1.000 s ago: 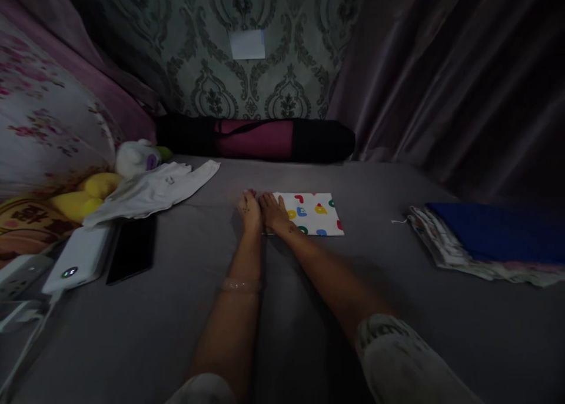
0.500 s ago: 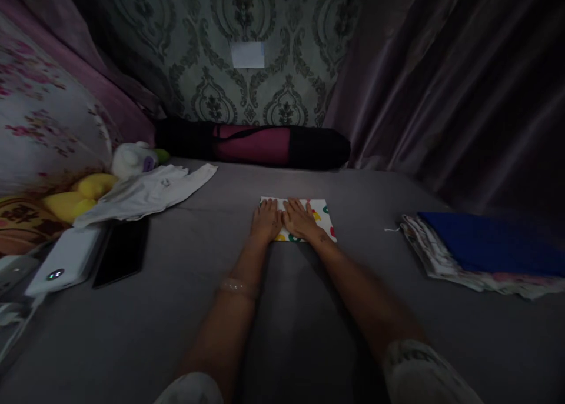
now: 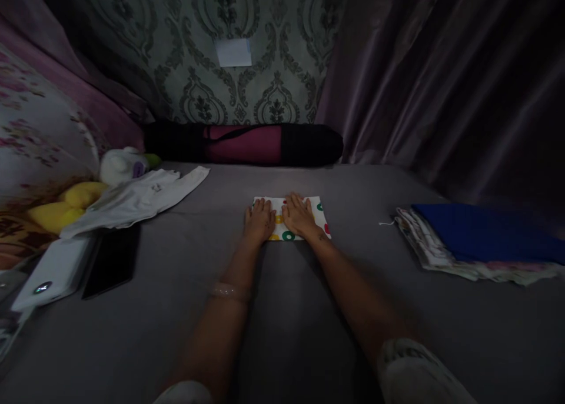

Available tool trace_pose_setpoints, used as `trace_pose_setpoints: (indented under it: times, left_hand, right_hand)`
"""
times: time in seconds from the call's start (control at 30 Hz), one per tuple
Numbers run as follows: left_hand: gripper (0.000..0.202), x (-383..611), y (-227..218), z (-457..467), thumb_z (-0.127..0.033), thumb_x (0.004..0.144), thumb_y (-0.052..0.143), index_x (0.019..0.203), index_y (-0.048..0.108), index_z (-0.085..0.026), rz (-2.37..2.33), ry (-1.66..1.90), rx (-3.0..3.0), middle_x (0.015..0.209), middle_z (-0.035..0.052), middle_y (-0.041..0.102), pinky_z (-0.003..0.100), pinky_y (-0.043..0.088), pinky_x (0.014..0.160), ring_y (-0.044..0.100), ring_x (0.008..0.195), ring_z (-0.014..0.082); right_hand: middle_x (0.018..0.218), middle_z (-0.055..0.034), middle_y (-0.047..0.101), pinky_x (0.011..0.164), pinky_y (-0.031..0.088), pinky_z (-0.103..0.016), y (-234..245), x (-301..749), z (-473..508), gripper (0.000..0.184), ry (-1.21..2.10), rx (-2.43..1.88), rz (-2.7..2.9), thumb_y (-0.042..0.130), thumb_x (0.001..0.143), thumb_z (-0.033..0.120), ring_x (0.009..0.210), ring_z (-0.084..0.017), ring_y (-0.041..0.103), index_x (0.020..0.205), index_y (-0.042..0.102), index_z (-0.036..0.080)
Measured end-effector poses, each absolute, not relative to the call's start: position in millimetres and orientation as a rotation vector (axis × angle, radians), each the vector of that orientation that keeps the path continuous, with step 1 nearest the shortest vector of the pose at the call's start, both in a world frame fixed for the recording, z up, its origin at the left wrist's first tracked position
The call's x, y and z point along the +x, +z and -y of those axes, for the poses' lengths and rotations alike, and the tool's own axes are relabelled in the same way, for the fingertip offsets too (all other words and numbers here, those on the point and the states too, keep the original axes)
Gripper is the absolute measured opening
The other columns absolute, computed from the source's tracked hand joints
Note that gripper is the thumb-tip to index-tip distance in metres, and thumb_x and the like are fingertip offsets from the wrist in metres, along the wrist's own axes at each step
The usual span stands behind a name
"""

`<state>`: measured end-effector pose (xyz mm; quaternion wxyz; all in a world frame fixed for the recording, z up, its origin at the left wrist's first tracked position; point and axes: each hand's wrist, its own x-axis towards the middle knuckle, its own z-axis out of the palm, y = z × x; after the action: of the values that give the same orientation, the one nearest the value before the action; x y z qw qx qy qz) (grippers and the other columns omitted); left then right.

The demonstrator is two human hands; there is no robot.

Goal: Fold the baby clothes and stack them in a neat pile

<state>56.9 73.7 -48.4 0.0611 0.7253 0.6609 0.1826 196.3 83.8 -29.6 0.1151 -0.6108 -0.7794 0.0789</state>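
Note:
A small folded white cloth (image 3: 321,216) printed with coloured shapes lies on the grey bed sheet (image 3: 282,310) in the middle. My left hand (image 3: 259,220) rests flat on its left part, fingers stretched out. My right hand (image 3: 299,214) lies flat on its middle, fingers spread. Both palms press down on the cloth and hold nothing. A clear bangle (image 3: 229,290) sits on my left wrist.
A stack of folded cloths topped by a blue one (image 3: 481,239) lies to the right. At left lie a white garment (image 3: 141,197), a black phone (image 3: 112,261), a white power bank (image 3: 53,271), yellow and white soft toys (image 3: 79,195). A pink-black rolled bag (image 3: 242,144) lines the wall.
Both hands moved from the cloth's left edge onto the cloth itself and now lie slightly apart. The cloth looks narrower than one second ago.

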Motion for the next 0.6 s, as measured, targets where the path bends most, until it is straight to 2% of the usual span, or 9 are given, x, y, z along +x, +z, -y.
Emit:
trace_pose_setpoints:
  times: [0.1, 0.23, 0.37, 0.6]
  left_hand:
    - [0.051, 56.5, -51.2, -74.0, -0.035, 0.098, 0.029, 0.143, 0.043, -0.015, -2.028, 0.597, 2.212, 0.152, 0.0159, 0.038, 0.053, 0.018, 0.117, 0.027, 0.144, 0.0290]
    - [0.054, 56.9, -51.6, -72.6, -0.039, 0.098, 0.030, 0.145, 0.041, -0.015, -2.011, 0.453, 2.174, 0.155, 0.0156, 0.032, 0.054, 0.018, 0.117, 0.025, 0.145, 0.0305]
    - [0.056, 57.5, -47.6, -70.0, -0.041, 0.099, 0.025, 0.148, 0.036, -0.015, -2.029, 0.328, 2.165, 0.158, 0.0129, 0.027, 0.052, 0.018, 0.118, 0.021, 0.147, 0.0276]
    - [0.057, 56.5, -44.9, -69.6, -0.040, 0.099, 0.025, 0.146, 0.038, -0.012, -2.101, 0.355, 2.229, 0.155, 0.0148, 0.032, 0.052, 0.021, 0.117, 0.026, 0.145, 0.0276]
  right_hand:
    - [0.159, -0.0142, 0.021, 0.118, 0.002, -0.048, -33.1, 202.5, -85.7, 0.062, 0.178, -1.898, 2.198, 0.017, 0.100, 0.038, 0.148, -0.025, 0.012, 0.151, 0.028, 0.004]
    - [0.159, -0.0145, 0.021, 0.118, 0.003, -0.048, -39.8, 205.7, -89.2, 0.065, 0.270, -1.981, 2.202, 0.014, 0.100, 0.041, 0.148, -0.025, 0.011, 0.151, 0.026, 0.002]
    - [0.160, -0.0140, 0.019, 0.119, 0.002, -0.047, -39.7, 205.0, -89.2, 0.066, 0.305, -1.980, 2.201, 0.013, 0.100, 0.041, 0.148, -0.025, 0.009, 0.151, 0.024, 0.002]
    - [0.160, -0.0156, 0.019, 0.118, 0.005, -0.047, -35.1, 215.5, -90.4, 0.065, 0.282, -1.981, 2.127, 0.014, 0.100, 0.043, 0.148, -0.026, 0.010, 0.151, 0.024, 0.004]
